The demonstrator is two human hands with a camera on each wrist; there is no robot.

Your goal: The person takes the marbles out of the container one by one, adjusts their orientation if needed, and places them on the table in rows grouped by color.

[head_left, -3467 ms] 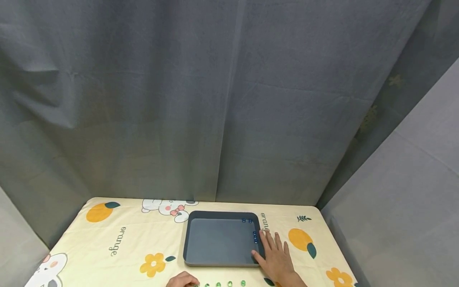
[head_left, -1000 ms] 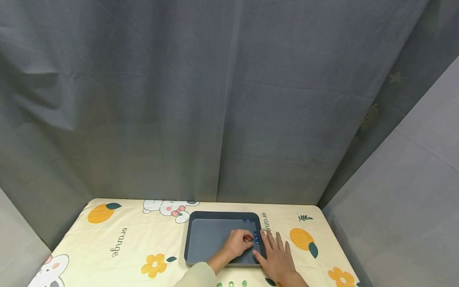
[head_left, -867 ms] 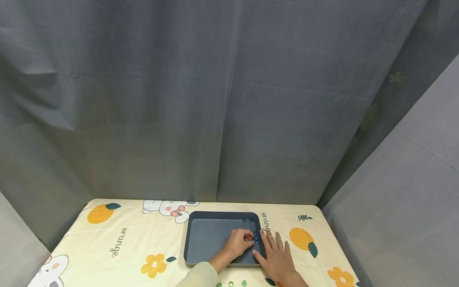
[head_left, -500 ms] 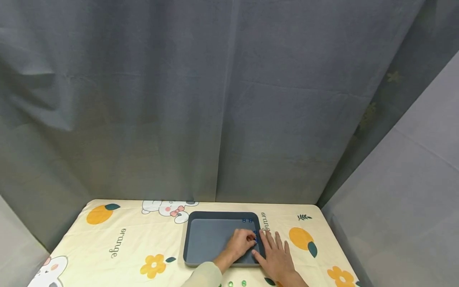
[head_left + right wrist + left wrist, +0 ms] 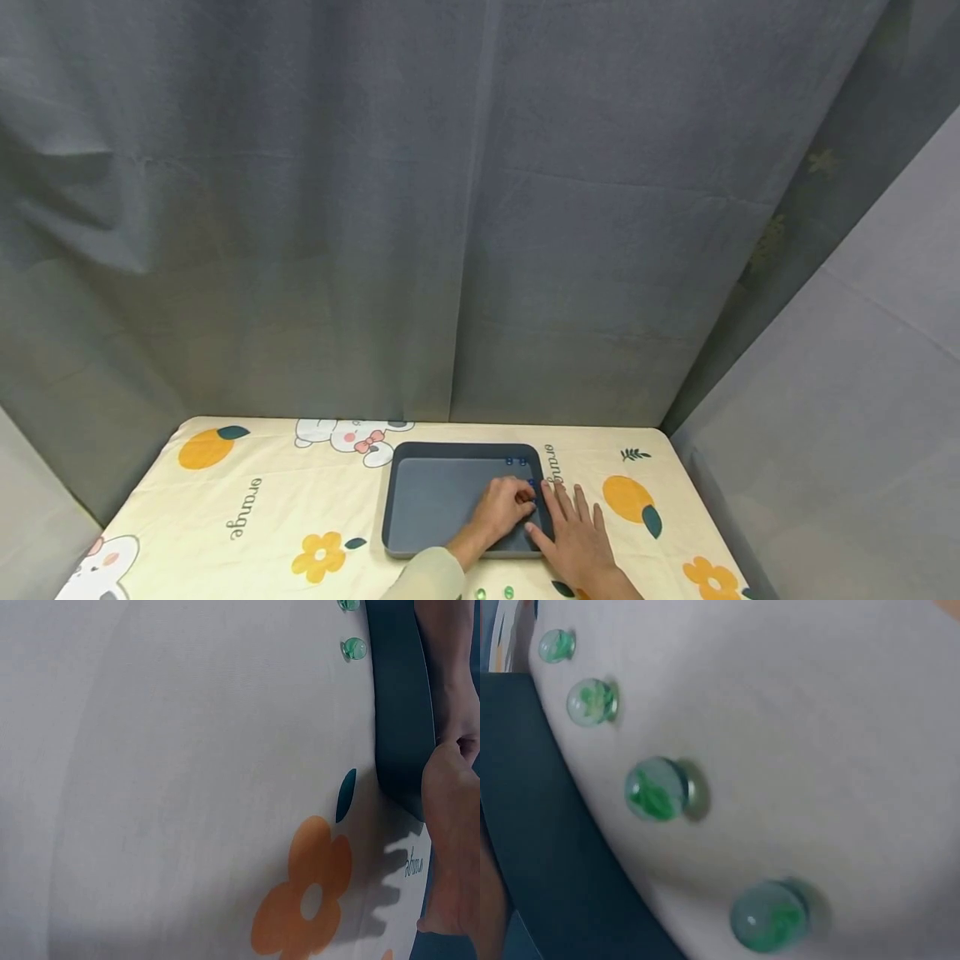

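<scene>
My left hand reaches into the dark grey tray, thumb and forefinger pinching at a small blue marble beside the right wall. The fingers partly hide the short row of blue marbles there. Two more blue marbles sit in the far right corner. My right hand rests with spread, straight fingers along the tray's right rim. In the left wrist view, green-swirled clear marbles lie in a line on the cloth, just outside the tray wall.
A cream cloth printed with oranges, flowers and rabbits covers the table. Green marbles show at the near edge of the head view, close to the tray's front. Grey curtains hang behind and at the sides.
My left hand has come from the green marbles at the near edge into the tray, then shifted slightly right onto the blue row. My right hand stays at the rim.
</scene>
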